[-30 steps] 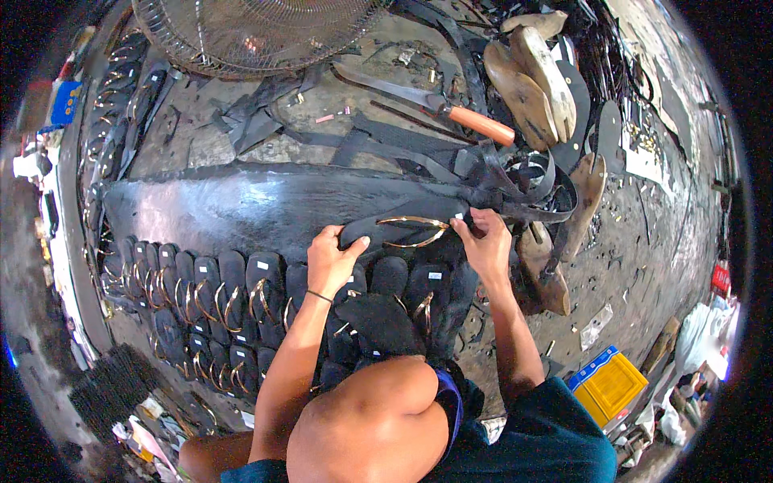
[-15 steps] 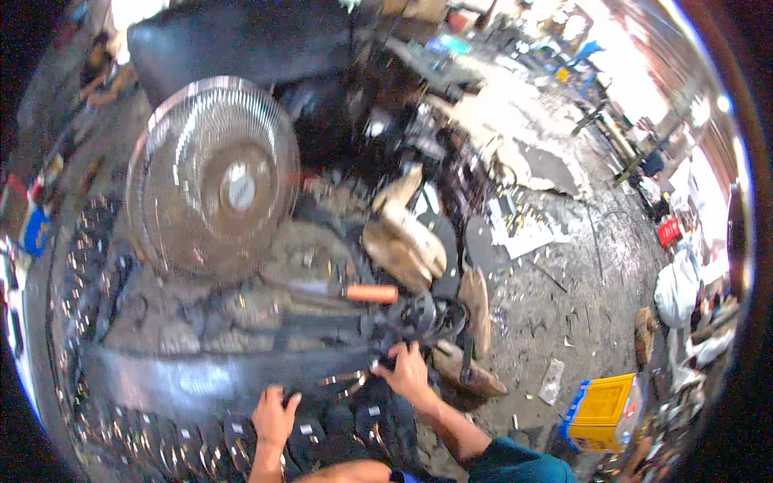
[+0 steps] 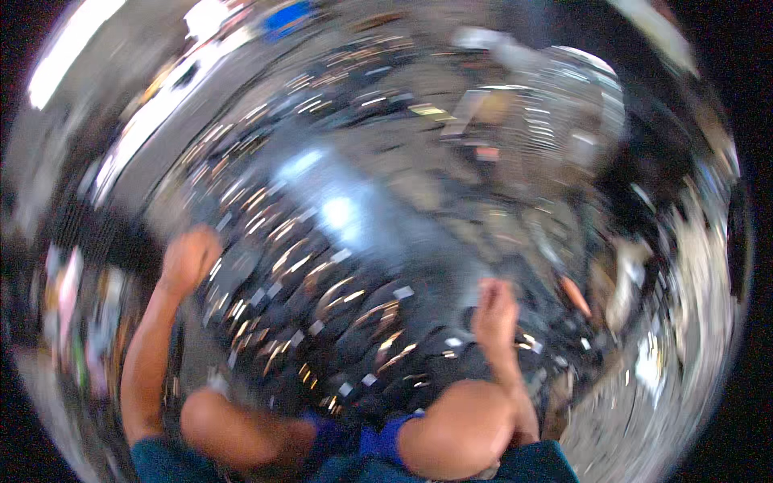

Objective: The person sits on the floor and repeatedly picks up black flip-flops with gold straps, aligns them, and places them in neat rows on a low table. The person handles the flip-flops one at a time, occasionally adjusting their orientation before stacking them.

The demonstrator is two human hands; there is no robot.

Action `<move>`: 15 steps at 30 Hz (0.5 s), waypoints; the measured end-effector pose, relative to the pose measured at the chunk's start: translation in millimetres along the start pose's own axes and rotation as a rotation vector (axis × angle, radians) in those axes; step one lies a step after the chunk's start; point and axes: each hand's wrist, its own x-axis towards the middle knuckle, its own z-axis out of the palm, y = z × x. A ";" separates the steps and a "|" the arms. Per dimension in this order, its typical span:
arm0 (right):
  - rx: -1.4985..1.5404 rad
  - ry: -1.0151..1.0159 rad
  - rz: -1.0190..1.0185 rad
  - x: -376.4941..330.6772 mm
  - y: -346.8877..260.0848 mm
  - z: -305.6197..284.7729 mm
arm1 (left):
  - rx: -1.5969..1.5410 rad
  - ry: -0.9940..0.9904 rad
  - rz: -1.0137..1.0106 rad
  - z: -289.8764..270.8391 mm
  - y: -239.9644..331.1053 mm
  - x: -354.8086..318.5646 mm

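The picture is smeared by motion. My left hand (image 3: 192,259) is reached out to the left with its fingers curled, at the left edge of several rows of black pieces with shiny metal bits (image 3: 282,282) and small white labels. What it grips, if anything, is hidden. My right hand (image 3: 495,314) is near the near right end of a long black glossy board (image 3: 370,217); its fingers point forward, too blurred to read. To the right of that hand lies a tool with an orange handle (image 3: 575,296).
A standing fan with a round wire cage (image 3: 555,113) is at the far right. Pale shoe lasts (image 3: 626,282) lie beyond the orange handle. My bent knees (image 3: 459,427) are close below the rows. A blue object (image 3: 287,18) shows at the far edge.
My view has swung to the left, so the fan and the orange-handled tool now appear farther right. My left hand has moved from beside the board out to the left of the rows.
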 end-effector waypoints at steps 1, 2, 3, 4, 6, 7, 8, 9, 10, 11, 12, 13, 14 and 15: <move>0.054 -0.090 0.033 4.9 -21.4 10.8 | 0.002 0.104 -0.082 -4.9 -16.8 -25.6; 0.021 -0.160 -0.035 10.4 -45.4 14.9 | 0.008 0.062 -0.229 -6.8 -28.0 -47.6; 0.019 -0.212 -0.170 11.9 -60.3 28.9 | -0.162 0.158 -0.295 0.1 -44.5 -73.9; -0.005 -0.267 -0.296 13.5 -73.0 43.1 | -0.269 0.167 -0.407 9.9 -53.0 -103.2; -0.056 -0.427 -0.528 9.0 -102.7 65.3 | -0.228 0.137 -0.498 45.5 -61.7 -159.6; -0.081 -0.512 -0.640 9.1 -119.8 71.4 | -0.294 0.136 -0.504 66.6 -58.5 -181.2; -0.102 -0.603 -0.751 11.3 -141.5 78.6 | -0.289 0.018 -0.497 91.4 -63.9 -198.6; -0.144 -0.669 -0.815 13.5 -153.2 85.2 | -0.265 -0.041 -0.521 109.8 -53.4 -203.0; -0.188 -0.725 -0.881 14.0 -167.1 90.8 | -0.235 0.086 -0.525 129.5 -44.5 -208.1; -0.241 -0.775 -0.941 14.9 -179.3 98.5 | -0.209 0.213 -0.519 148.9 -42.1 -209.4; -0.270 -0.795 -0.982 16.3 -190.0 104.6 | -0.282 0.233 -0.641 164.7 -45.6 -202.9; -0.259 -0.802 -1.031 15.9 -201.0 113.2 | -0.355 0.247 -0.761 178.2 -51.1 -197.0; -0.260 -0.808 -1.076 17.1 -209.5 121.5 | -0.440 0.261 -0.876 191.4 -54.6 -186.2; -0.253 -0.816 -1.114 17.5 -214.9 125.9 | -0.547 0.244 -1.035 194.2 -59.9 -180.6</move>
